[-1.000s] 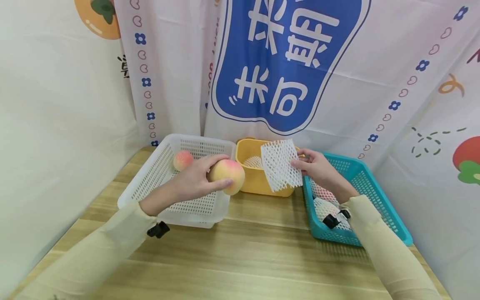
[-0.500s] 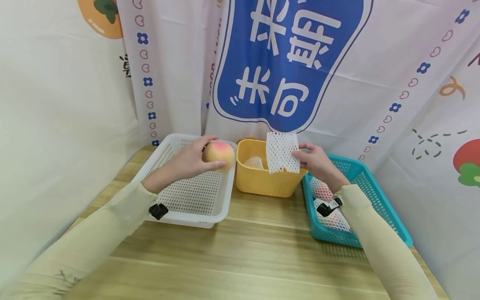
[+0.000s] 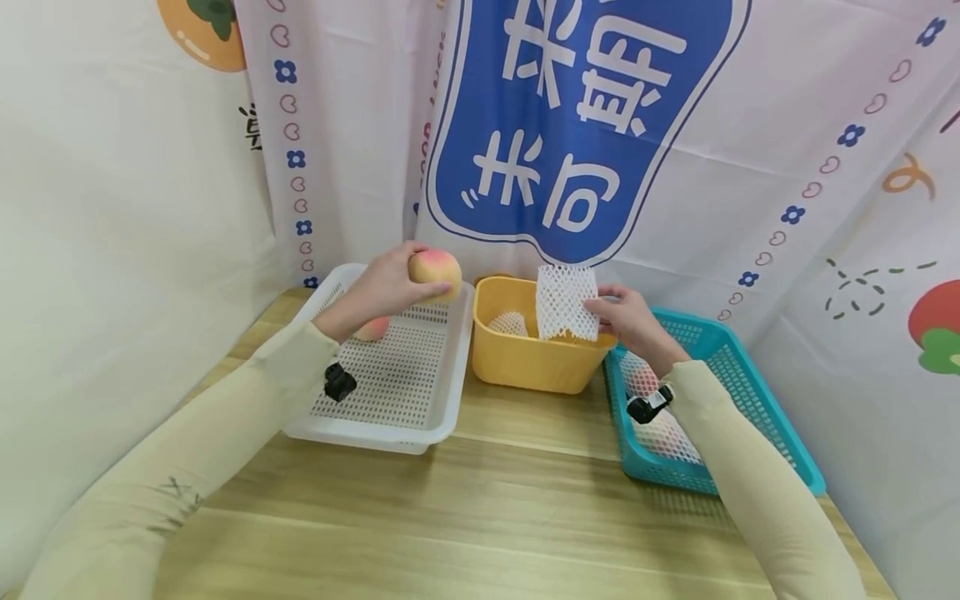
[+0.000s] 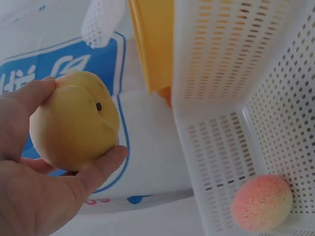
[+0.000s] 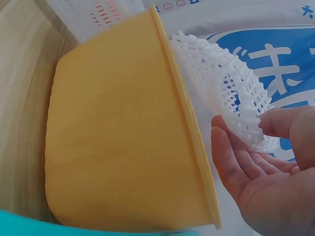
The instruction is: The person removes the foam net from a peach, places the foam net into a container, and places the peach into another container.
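Note:
My left hand (image 3: 392, 283) grips a yellow peach with a pink blush (image 3: 436, 275) above the back right of the white basket (image 3: 442, 400). In the left wrist view the fingers and thumb wrap the peach (image 4: 76, 120), whose small dark stem spot faces the camera. My right hand (image 3: 633, 321) pinches the edge of a white foam fruit net (image 3: 566, 302) over the yellow bin (image 3: 536, 367). Seen from the right wrist, the net sleeve (image 5: 221, 81) stands partly open, thumb on one side and fingers on the other. A second, pinker peach (image 4: 263, 202) lies in the white basket.
Another foam net (image 3: 510, 323) sits inside the yellow bin. To the right, a teal basket (image 3: 757, 408) holds peaches in foam nets (image 3: 663, 433), partly behind the right wrist. A printed cloth (image 3: 360, 167) hangs behind the wooden table (image 3: 480, 517).
My left hand has lifted the peach up and back, away from the front of the white basket. The right hand has raised the foam net slightly and shifted it a little right.

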The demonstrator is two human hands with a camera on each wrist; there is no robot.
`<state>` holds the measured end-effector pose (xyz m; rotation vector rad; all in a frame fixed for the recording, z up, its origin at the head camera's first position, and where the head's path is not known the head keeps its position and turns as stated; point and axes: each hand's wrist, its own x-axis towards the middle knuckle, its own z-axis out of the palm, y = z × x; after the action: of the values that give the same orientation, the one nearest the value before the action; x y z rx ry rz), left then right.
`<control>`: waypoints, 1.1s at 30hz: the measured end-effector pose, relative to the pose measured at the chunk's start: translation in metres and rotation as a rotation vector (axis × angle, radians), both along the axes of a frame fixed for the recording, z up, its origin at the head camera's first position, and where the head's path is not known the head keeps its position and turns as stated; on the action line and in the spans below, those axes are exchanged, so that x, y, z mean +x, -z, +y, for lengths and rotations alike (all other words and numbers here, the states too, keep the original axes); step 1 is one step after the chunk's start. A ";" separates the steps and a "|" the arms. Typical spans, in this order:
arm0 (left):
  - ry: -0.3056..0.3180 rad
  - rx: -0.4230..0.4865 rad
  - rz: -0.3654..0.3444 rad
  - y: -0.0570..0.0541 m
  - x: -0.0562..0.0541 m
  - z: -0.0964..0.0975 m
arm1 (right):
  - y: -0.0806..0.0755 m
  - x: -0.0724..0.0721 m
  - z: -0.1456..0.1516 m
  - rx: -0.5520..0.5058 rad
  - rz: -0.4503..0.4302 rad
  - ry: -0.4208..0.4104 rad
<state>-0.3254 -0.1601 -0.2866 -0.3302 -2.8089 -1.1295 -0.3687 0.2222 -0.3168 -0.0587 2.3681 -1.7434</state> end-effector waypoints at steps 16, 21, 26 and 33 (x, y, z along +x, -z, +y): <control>-0.080 0.004 -0.056 0.023 -0.040 -0.005 | 0.005 -0.010 -0.001 0.065 -0.036 0.042; -0.080 -0.032 -0.042 0.032 -0.050 -0.007 | 0.005 -0.012 0.000 0.104 -0.052 0.027; -0.079 -0.095 -0.022 0.038 -0.057 -0.007 | 0.006 -0.014 0.000 0.258 -0.016 0.020; -0.072 -0.117 -0.047 0.044 -0.064 -0.004 | 0.008 -0.011 -0.003 0.341 0.051 0.011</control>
<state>-0.3892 -0.1639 -0.3309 -0.2122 -2.9097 -0.9732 -0.3801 0.2195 -0.3250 -0.0397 2.6705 -1.3323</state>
